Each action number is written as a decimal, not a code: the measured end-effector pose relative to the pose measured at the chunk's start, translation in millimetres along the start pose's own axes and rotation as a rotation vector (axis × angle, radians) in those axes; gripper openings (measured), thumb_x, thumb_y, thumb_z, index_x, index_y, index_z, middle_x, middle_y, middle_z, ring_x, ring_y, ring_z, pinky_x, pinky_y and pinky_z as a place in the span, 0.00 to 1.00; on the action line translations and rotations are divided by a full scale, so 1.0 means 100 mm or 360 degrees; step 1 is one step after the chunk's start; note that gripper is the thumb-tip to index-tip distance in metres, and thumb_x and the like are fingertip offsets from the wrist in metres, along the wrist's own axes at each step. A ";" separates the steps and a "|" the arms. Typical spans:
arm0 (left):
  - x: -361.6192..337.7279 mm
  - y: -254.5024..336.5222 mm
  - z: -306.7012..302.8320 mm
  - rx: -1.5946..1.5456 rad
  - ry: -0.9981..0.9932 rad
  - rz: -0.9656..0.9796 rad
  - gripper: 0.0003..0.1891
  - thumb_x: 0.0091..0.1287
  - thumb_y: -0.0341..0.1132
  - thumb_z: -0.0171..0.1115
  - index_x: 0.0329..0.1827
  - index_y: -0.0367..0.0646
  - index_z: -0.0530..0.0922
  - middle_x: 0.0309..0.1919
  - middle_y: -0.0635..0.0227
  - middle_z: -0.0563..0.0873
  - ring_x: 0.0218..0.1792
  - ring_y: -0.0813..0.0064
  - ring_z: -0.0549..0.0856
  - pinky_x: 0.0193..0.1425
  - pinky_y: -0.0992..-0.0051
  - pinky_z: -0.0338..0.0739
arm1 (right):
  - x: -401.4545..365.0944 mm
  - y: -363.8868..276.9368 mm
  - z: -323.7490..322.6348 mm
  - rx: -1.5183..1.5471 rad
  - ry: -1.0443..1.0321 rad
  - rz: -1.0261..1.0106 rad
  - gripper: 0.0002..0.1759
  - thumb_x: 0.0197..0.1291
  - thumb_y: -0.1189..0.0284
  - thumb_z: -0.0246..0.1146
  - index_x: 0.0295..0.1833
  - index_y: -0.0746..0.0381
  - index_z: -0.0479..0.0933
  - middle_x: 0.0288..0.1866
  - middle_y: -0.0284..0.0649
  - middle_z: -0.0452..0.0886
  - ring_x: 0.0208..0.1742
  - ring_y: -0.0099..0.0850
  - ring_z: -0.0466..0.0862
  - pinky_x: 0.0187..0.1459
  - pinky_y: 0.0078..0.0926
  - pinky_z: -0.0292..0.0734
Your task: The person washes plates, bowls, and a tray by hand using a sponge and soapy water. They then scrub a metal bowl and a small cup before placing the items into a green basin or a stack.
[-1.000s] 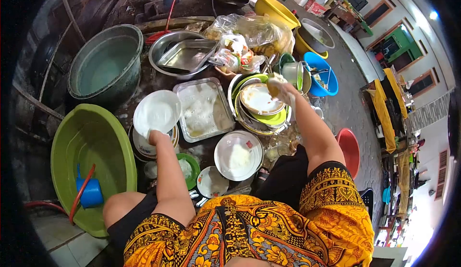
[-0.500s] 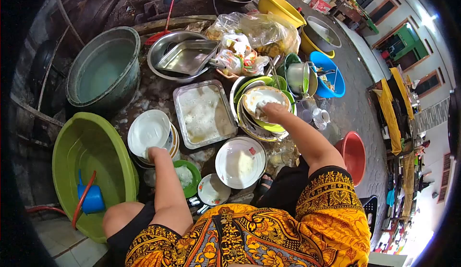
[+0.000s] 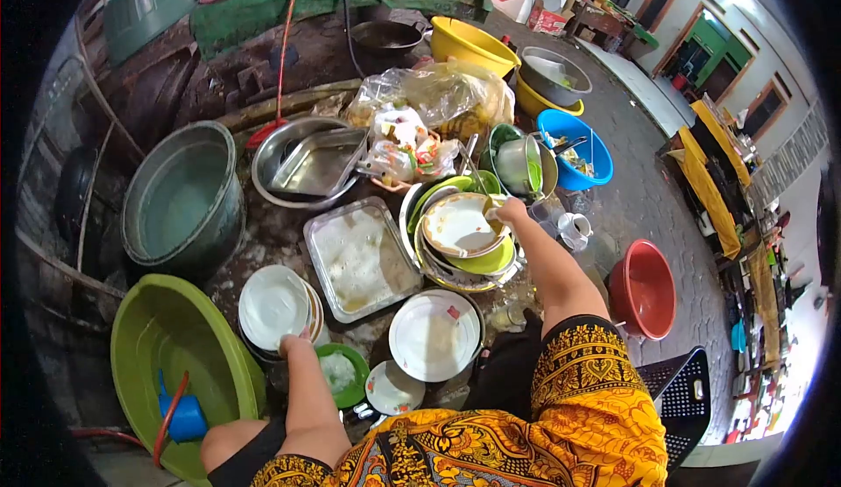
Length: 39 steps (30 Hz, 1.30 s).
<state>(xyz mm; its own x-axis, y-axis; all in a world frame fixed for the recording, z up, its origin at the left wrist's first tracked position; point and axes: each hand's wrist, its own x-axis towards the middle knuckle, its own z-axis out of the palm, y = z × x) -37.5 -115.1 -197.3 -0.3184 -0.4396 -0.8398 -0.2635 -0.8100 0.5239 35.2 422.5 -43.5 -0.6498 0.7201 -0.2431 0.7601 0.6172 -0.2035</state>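
Note:
My left hand grips the near rim of a white plate that tops a small stack on the left, thumb on its edge. At the right, my right hand is closed at the right rim of a brown-edged plate with stains on it, which lies over a pile of green and white dishes. Its fingertips are partly hidden. Between the hands sits a rectangular metal tray of foamy water. Nearer me are a large white plate, a small bowl and a green bowl of suds.
A dark tub of water and a green tub with a blue dipper stand left. Behind are metal pans and a plastic bag. Blue and red basins stand right.
The view has tilted up and shifted. My right hand has moved from the middle of the brown-edged plate to its right rim. My left hand stays at the white plate's edge.

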 end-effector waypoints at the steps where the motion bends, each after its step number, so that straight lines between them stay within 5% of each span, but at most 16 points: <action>1: 0.03 -0.01 -0.01 -0.0005 -0.0025 0.0016 0.27 0.57 0.28 0.54 0.57 0.29 0.54 0.55 0.52 0.66 0.41 0.56 0.74 0.37 0.64 0.80 | -0.01 0.03 -0.05 0.0047 -0.0030 0.0116 0.41 0.25 0.46 0.68 0.39 0.69 0.76 0.41 0.51 0.78 0.44 0.39 0.78 0.45 0.29 0.73; 6: -0.14 -0.07 -0.08 0.0111 0.0219 0.0207 0.20 0.60 0.28 0.46 0.53 0.25 0.55 0.53 0.51 0.66 0.41 0.55 0.74 0.29 0.65 0.82 | 0.11 0.18 0.08 0.0489 -0.0013 0.0285 0.41 0.25 0.46 0.69 0.42 0.68 0.76 0.43 0.50 0.78 0.44 0.36 0.79 0.46 0.28 0.72; 9: 0.20 -0.17 -0.14 0.0181 -0.0107 0.0085 0.19 0.61 0.29 0.39 0.55 0.34 0.57 0.54 0.53 0.63 0.44 0.56 0.72 0.35 0.63 0.80 | -0.35 -0.14 -0.23 0.0688 0.0046 0.0345 0.29 0.29 0.55 0.69 0.37 0.65 0.78 0.37 0.46 0.80 0.37 0.35 0.81 0.41 0.27 0.74; 13: -0.46 -0.38 0.10 0.0694 -0.0279 0.0013 0.17 0.61 0.33 0.41 0.53 0.40 0.61 0.49 0.55 0.70 0.38 0.61 0.76 0.31 0.69 0.76 | 0.04 -0.02 0.13 0.0613 0.0003 0.0435 0.21 0.32 0.61 0.68 0.34 0.62 0.79 0.37 0.43 0.80 0.37 0.34 0.81 0.41 0.27 0.75; 16: -0.90 -0.77 0.40 0.0792 -0.0785 0.0018 0.15 0.61 0.37 0.43 0.52 0.51 0.63 0.30 0.65 0.73 0.28 0.70 0.74 0.26 0.73 0.71 | 0.06 -0.07 0.14 0.0399 0.0126 0.0382 0.18 0.37 0.66 0.64 0.37 0.63 0.79 0.41 0.45 0.79 0.43 0.36 0.79 0.45 0.27 0.73; 17: -1.07 -0.87 0.48 0.1141 -0.1160 0.0234 0.14 0.61 0.37 0.47 0.51 0.51 0.66 0.26 0.69 0.73 0.26 0.73 0.74 0.23 0.73 0.69 | 0.06 -0.08 0.13 0.0354 0.0108 0.0316 0.17 0.38 0.68 0.62 0.38 0.64 0.78 0.42 0.46 0.78 0.45 0.36 0.78 0.47 0.27 0.73; 18: -1.49 -0.98 0.64 0.1290 -0.1109 0.0154 0.13 0.60 0.35 0.50 0.48 0.49 0.69 0.24 0.70 0.72 0.23 0.76 0.73 0.24 0.75 0.70 | 0.04 -0.10 0.14 0.0308 0.0085 0.0248 0.17 0.40 0.69 0.61 0.39 0.65 0.78 0.43 0.48 0.77 0.47 0.36 0.78 0.48 0.26 0.72; 19: -1.46 -1.15 0.74 0.1237 -0.1359 -0.0090 0.11 0.61 0.33 0.49 0.46 0.47 0.70 0.26 0.69 0.74 0.25 0.75 0.74 0.26 0.75 0.72 | 0.11 -0.12 0.23 0.0255 0.0122 0.0245 0.18 0.38 0.67 0.62 0.39 0.64 0.78 0.43 0.47 0.78 0.46 0.37 0.78 0.48 0.27 0.72; 24: -2.01 -1.81 1.19 0.1512 -0.1917 -0.0183 0.08 0.59 0.30 0.51 0.40 0.40 0.70 0.28 0.65 0.76 0.27 0.74 0.76 0.32 0.76 0.73 | 0.21 -0.14 0.33 0.0125 0.0138 0.0170 0.19 0.38 0.67 0.63 0.38 0.64 0.78 0.42 0.47 0.78 0.46 0.37 0.77 0.48 0.27 0.72; 29: -1.75 -2.22 1.45 0.1745 -0.1757 -0.0366 0.05 0.57 0.30 0.52 0.32 0.36 0.71 0.26 0.63 0.76 0.25 0.72 0.76 0.36 0.73 0.76 | 0.24 -0.16 0.25 0.0220 0.0136 0.0204 0.19 0.38 0.68 0.63 0.39 0.64 0.77 0.43 0.47 0.77 0.48 0.37 0.76 0.49 0.27 0.71; 36: -1.87 -2.32 1.51 0.1806 -0.1561 -0.0214 0.06 0.56 0.27 0.53 0.35 0.35 0.72 0.26 0.61 0.78 0.28 0.67 0.78 0.35 0.70 0.78 | 0.25 -0.18 0.17 0.0290 -0.0025 0.0268 0.20 0.35 0.66 0.66 0.38 0.61 0.78 0.42 0.43 0.79 0.45 0.34 0.79 0.46 0.26 0.73; 39: -1.86 -2.35 1.45 0.1615 -0.1767 -0.0244 0.12 0.56 0.27 0.53 0.44 0.37 0.71 0.37 0.59 0.78 0.36 0.64 0.79 0.38 0.66 0.77 | 0.23 -0.13 0.29 0.0520 0.0102 0.0152 0.15 0.46 0.68 0.57 0.38 0.65 0.77 0.39 0.48 0.79 0.45 0.39 0.78 0.46 0.30 0.72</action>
<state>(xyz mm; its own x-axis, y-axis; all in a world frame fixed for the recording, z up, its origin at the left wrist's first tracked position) -48.4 213.2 -143.9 -0.6140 0.5051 -0.6065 -0.7079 -0.0124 0.7062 10.5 422.3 -73.8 -0.5668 0.7946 -0.2177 0.7717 0.4196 -0.4779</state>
